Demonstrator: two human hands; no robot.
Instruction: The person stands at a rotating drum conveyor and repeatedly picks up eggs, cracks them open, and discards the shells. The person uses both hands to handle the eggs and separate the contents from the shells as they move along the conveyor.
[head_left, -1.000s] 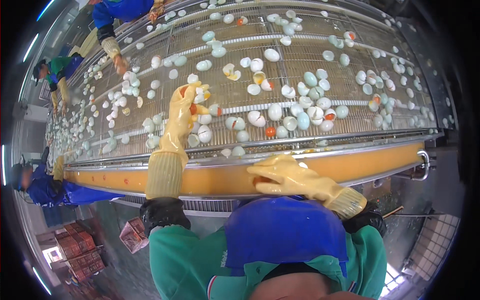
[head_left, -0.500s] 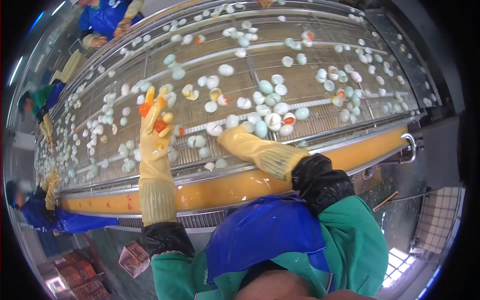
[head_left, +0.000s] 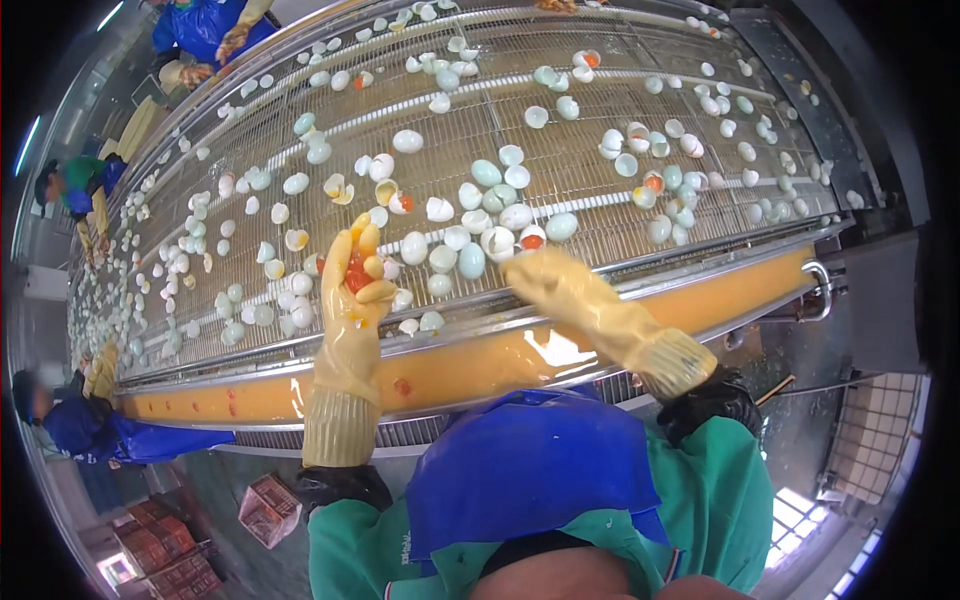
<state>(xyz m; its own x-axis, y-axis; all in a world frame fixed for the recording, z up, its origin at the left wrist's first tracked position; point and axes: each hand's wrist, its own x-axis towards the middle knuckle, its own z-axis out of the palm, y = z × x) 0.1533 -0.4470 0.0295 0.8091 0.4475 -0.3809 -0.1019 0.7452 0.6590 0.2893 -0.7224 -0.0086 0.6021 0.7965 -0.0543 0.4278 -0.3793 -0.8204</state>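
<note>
My left hand [head_left: 356, 282], in a wet cream rubber glove, is turned palm up over the wire conveyor [head_left: 330, 160]. Its fingers are curled around orange-red egg yolks [head_left: 357, 273], and smears of yolk mark the glove. My right hand [head_left: 556, 281], gloved alike, reaches over the near rail; its fingertips point down and are hard to make out. Just beyond them lies a cracked eggshell [head_left: 497, 243] beside a shell with an orange yolk [head_left: 532, 238]. Pale blue and white duck eggshells [head_left: 471, 262] cluster between my hands.
An orange liquid-filled trough [head_left: 470, 362] runs along the near side, with a yolk [head_left: 402, 387] in it. A curved metal handle [head_left: 820, 295] stands at its right end. Co-workers [head_left: 205, 40] work along the far and left sides. Red boxes [head_left: 160, 545] sit on the floor.
The shells on the conveyor have shifted left. My right hand has moved right along the rail, and my left hand has come right and nearer with the yolks. A yolk now shows in the trough.
</note>
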